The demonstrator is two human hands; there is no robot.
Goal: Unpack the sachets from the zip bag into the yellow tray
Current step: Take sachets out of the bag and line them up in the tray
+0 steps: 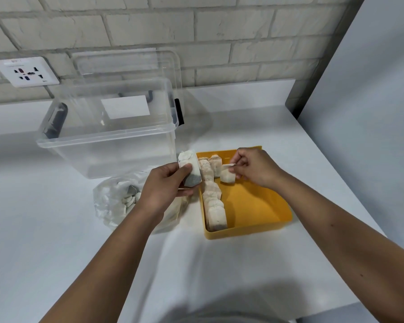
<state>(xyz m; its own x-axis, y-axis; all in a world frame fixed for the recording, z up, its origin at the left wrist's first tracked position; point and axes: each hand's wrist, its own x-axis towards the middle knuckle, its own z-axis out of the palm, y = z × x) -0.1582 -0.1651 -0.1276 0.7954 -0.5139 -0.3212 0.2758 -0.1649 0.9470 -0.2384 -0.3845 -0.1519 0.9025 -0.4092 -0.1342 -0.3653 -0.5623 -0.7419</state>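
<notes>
Hands (166,185) (254,167) pinch papery sachets (190,169) over tray (254,206).

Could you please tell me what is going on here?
A person is unpacking a clear plastic zip bag into a yellow plastic tray. The left hand holds one white paper sachet at the tray's edge, while the right hand pinches a second sachet over the tray. A row of sachets lines the tray's left wall, and more sit in the bag.
</notes>
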